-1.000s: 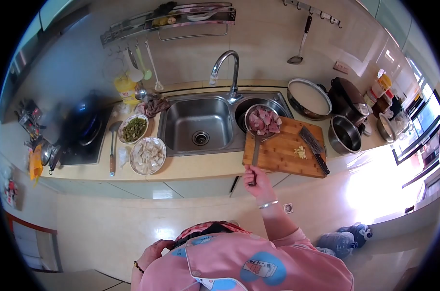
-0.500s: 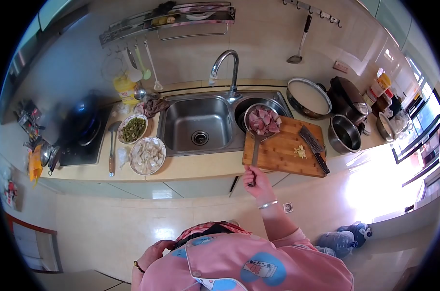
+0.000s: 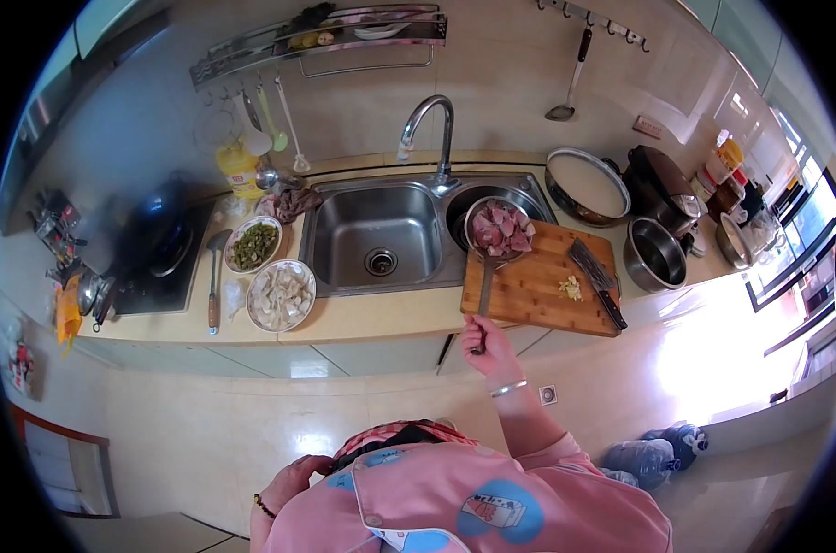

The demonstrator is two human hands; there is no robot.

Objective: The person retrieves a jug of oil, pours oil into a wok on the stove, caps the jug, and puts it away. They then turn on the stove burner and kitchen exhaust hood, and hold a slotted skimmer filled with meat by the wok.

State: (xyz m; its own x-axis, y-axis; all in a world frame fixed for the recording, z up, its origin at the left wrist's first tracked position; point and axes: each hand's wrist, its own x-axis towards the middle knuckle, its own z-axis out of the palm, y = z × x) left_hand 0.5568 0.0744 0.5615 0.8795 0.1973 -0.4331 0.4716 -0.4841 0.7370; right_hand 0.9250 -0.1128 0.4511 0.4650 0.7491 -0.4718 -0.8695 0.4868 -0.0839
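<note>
Raw red meat chunks (image 3: 503, 229) fill a long-handled metal strainer (image 3: 485, 293). Its bowl sits over the right sink basin's edge and the left part of the wooden cutting board (image 3: 538, 300). My right hand (image 3: 490, 348) is closed around the end of the strainer's handle, just in front of the board. On that board lie chopped pale garlic-like bits (image 3: 570, 288) and a dark-bladed knife (image 3: 599, 286) with a black handle. Down at my waist, my left hand (image 3: 296, 477) rests against the red checked apron (image 3: 381, 437), with its fingertips partly hidden and no object visible in it.
Left of the sink (image 3: 372, 235) stand a bowl of chopped greens (image 3: 254, 245), a bowl of pale slices (image 3: 281, 297) and a spatula (image 3: 213, 286). A wok (image 3: 155, 230) sits on the stove. Pots (image 3: 656, 255) and a rice cooker (image 3: 662, 189) stand at right. The faucet (image 3: 446, 138) rises behind.
</note>
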